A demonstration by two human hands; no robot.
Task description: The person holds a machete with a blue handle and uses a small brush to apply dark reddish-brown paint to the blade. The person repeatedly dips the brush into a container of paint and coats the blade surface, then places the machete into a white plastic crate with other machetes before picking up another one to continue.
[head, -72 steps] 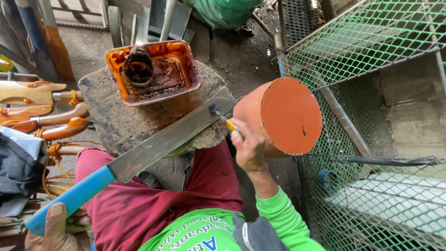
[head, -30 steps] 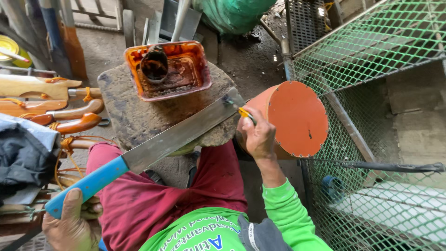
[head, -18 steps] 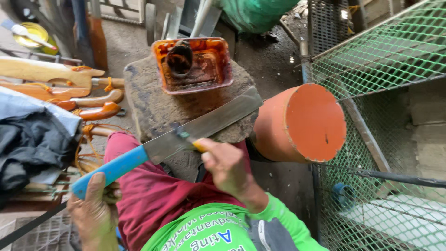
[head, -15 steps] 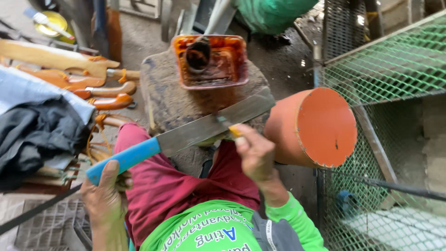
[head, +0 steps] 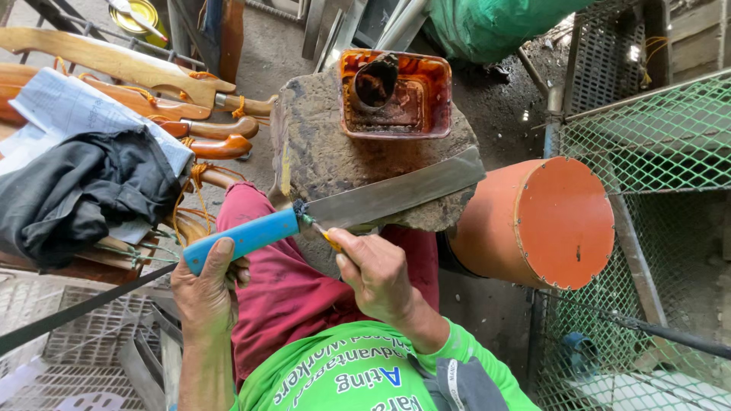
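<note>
A large knife lies across a rough stone block (head: 327, 152), its broad steel blade (head: 396, 194) pointing right. My left hand (head: 204, 293) grips the end of its light-blue handle (head: 244, 237). My right hand (head: 377, 275) pinches a small yellow-tipped tool (head: 329, 238) held against the blade's base, right where blade and handle meet. I sit with red trousers (head: 285, 289) under the block.
An orange tub (head: 396, 95) holding a dark cup and rusty liquid stands on the block's far side. An orange drum (head: 544, 222) lies at the right beside green wire mesh (head: 655, 144). Wooden-handled blades (head: 137, 84) and dark cloth (head: 84, 194) are stacked at left.
My right hand has moved left along the blade, from its tip near the orange drum to the base by the blue handle. The view has shifted right.
</note>
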